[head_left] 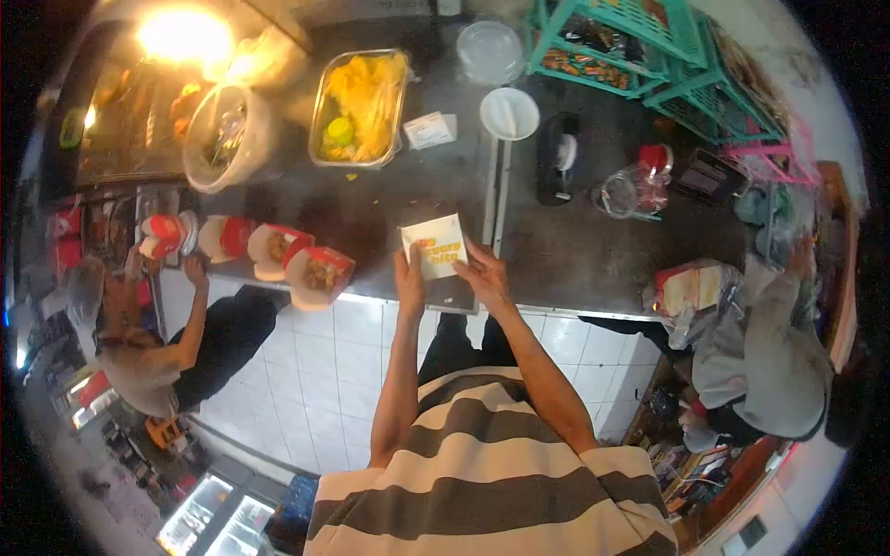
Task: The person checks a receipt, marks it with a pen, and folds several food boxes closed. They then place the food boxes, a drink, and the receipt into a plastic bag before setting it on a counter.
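Observation:
A white paper food box (438,239) with orange and yellow lettering is held up over the counter's front edge, in the middle of the head view. My left hand (409,280) grips its left side, fingers behind and thumb along the front. On the lower right corner, my right hand (484,278) pinches the box with thumb and fingers. To the left along the counter stand red-and-white food boxes, the nearest one (318,275) with brown food inside.
Behind lies a metal tray (322,159) of yellow food, beside a small printed card (429,131). A white bucket (195,153) stands further left; a white bowl (509,113) and teal baskets (640,46) are back right. A co-worker (139,361) handles boxes at left; another person (765,361) is at right.

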Available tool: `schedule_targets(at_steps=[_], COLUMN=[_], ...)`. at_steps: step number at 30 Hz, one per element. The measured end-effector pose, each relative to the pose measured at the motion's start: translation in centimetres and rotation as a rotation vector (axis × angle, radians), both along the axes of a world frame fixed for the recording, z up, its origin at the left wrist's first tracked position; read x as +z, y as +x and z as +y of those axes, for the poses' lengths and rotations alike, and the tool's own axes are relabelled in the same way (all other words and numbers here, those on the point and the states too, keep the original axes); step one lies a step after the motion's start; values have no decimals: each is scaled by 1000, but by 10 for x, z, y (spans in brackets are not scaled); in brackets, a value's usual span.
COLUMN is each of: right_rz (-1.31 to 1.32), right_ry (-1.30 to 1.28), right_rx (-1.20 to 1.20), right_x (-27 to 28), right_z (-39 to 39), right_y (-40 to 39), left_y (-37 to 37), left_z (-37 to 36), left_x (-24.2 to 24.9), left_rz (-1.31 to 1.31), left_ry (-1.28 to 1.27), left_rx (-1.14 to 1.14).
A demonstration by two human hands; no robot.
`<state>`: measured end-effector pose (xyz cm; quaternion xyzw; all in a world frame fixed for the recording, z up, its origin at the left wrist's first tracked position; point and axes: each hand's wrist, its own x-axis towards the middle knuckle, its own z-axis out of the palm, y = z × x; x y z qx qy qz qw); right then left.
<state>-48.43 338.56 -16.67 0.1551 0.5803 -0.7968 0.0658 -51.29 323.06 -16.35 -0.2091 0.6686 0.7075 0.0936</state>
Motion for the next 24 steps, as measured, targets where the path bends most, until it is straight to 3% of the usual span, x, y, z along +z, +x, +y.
schedule_targets(at_steps=[1,5,10,12,15,16,18,19,21,23,24], right_rz=[10,-130,39,-26,-9,-2,12,14,-266,-220,-200], right_ry=[-65,-93,-116,88,87,89,485,480,1006,863,790], right_rx=[8,12,41,102,31,25,-633,-635,-522,-572,-594], right_x=[5,32,44,47,74,67,34,24,4,-78,-82], right_z=[5,34,72,87,104,111,132,143,167,184,186], right_y=[1,-4,-15,-22,-31,-33,-41,-45,-59,-83,-89], left_y=[0,-2,-12,-21,-30,-31,-33,-32,-33,-32,-32], left_z=[5,25,47,55,64,66,64,60,56,54,54], left_x=[5,8,20,36,42,44,48,51,55,52,52], left_rz=[8,-16,-209,-215,-200,-178,-140,-115,-107,-63,-62], left_ry=[161,306,445,457,426,385,376,363,366,439,435], left_rx=[53,35,-67,-98,-73,-18,28,73,67,89,89])
